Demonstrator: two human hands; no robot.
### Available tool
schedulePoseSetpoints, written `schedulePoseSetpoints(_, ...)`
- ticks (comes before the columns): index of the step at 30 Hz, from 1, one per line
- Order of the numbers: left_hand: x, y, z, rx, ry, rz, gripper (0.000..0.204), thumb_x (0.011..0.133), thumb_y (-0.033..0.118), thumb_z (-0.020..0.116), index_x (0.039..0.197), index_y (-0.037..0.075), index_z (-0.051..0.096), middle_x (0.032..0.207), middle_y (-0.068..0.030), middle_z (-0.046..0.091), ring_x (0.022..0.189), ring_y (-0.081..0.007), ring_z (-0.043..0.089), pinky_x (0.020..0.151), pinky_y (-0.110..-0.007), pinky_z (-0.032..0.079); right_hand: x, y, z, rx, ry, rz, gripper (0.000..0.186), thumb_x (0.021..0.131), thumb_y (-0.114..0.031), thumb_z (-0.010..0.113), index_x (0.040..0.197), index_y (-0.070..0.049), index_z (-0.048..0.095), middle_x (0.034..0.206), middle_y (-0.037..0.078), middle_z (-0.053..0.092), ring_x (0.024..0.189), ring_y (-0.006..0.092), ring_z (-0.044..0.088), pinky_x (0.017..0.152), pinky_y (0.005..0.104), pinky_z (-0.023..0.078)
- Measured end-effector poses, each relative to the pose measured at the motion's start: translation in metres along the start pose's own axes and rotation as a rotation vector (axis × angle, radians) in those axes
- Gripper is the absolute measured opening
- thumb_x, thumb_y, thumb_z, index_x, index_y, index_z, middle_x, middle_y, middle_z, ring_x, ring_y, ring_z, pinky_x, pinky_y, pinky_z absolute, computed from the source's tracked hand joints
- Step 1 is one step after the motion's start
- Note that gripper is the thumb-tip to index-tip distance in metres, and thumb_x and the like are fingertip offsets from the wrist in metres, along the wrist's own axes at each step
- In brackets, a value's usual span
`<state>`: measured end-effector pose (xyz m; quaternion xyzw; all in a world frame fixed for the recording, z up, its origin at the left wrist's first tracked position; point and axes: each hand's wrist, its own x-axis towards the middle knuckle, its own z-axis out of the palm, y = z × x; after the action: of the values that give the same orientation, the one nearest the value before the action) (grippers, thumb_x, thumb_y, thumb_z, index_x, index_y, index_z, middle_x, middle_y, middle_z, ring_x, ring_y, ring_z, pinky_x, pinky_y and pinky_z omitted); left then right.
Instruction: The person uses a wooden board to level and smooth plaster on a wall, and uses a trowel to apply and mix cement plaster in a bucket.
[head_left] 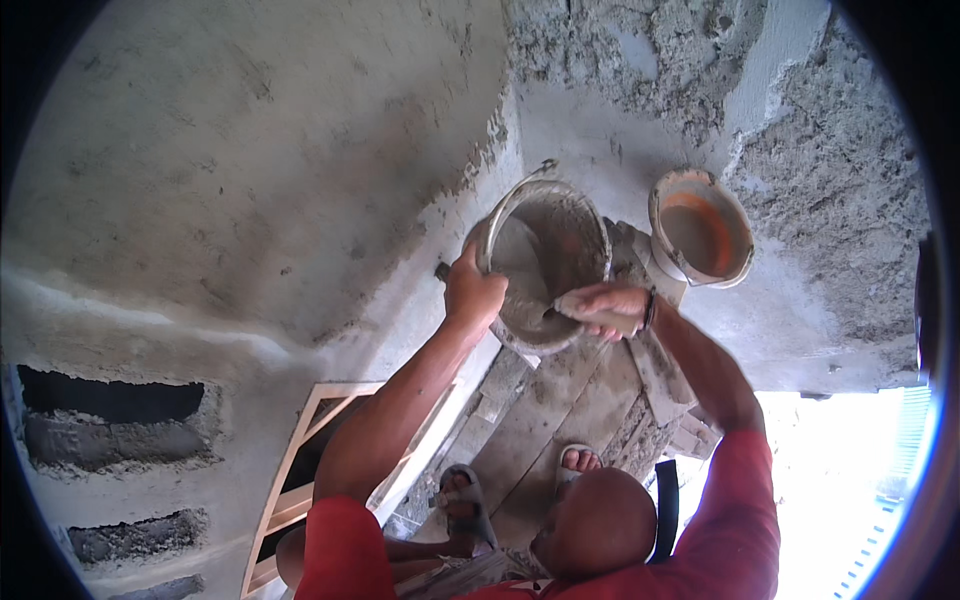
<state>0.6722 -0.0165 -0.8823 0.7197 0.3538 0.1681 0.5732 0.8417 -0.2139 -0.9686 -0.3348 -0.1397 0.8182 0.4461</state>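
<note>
A mortar-caked bucket with a raised wire handle is tilted at the middle of the head view, grey wet mortar inside it. My left hand is closed on the bucket's left rim. At the near right of the bucket, my right hand is closed round the handle of a trowel, coated in mortar. The trowel's front end reaches into the bucket, where the mortar partly hides it.
A second bucket, orange inside and crusted with mortar, stands to the right. Planks lie below, under my sandalled feet. Rough plastered walls close in on the left and ahead. A wooden frame is at lower left.
</note>
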Motion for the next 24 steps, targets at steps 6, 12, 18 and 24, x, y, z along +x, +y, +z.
schedulePoseSetpoints(6, 0.012, -0.011, -0.027, -0.33, -0.056, -0.248, 0.065, 0.06, -0.005, 0.049, 0.123, 0.015, 0.049, 0.099, -0.0085, 0.054, 0.08, -0.0251, 0.059, 0.051, -0.042, 0.054, -0.01, 0.001, 0.053, -0.019, 0.183, -0.273, 0.045, 0.087, -0.025, 0.057, 0.127, -0.013, 0.041, 0.071, 0.008, 0.051, 0.048, 0.0118, 0.048, 0.038, 0.0238, 0.04)
schedulePoseSetpoints(12, 0.008, -0.027, -0.044, -0.469, 0.052, -0.44, 0.063, 0.061, -0.003, 0.049, 0.121, 0.017, 0.045, 0.106, -0.0099, 0.051, 0.086, -0.0273, 0.058, 0.058, -0.049, 0.056, -0.034, -0.05, 0.126, 0.142, 0.36, -0.595, 0.04, 0.083, -0.017, 0.041, 0.121, -0.007, 0.042, 0.072, 0.01, 0.054, 0.051, 0.0153, 0.052, 0.042, 0.0274, 0.045)
schedulePoseSetpoints(18, -0.016, -0.041, -0.071, -0.463, 0.075, -0.436, 0.062, 0.061, -0.003, 0.049, 0.121, 0.013, 0.046, 0.1, -0.0098, 0.055, 0.082, -0.026, 0.06, 0.056, -0.044, 0.057, -0.014, -0.122, 0.153, -0.082, 0.814, -1.174, 0.04, 0.082, -0.015, 0.04, 0.121, -0.002, 0.043, 0.07, 0.01, 0.055, 0.051, 0.0165, 0.053, 0.043, 0.0284, 0.045)
schedulePoseSetpoints(24, -0.047, -0.047, -0.097, -0.509, 0.188, -0.448, 0.064, 0.058, -0.007, 0.048, 0.12, 0.01, 0.046, 0.096, -0.0085, 0.054, 0.08, -0.0247, 0.059, 0.047, -0.042, 0.055, 0.081, -0.196, 0.118, -0.036, 1.234, -1.49, 0.038, 0.082, -0.014, 0.055, 0.117, -0.001, 0.049, 0.076, 0.011, 0.057, 0.058, 0.0196, 0.056, 0.047, 0.0323, 0.048)
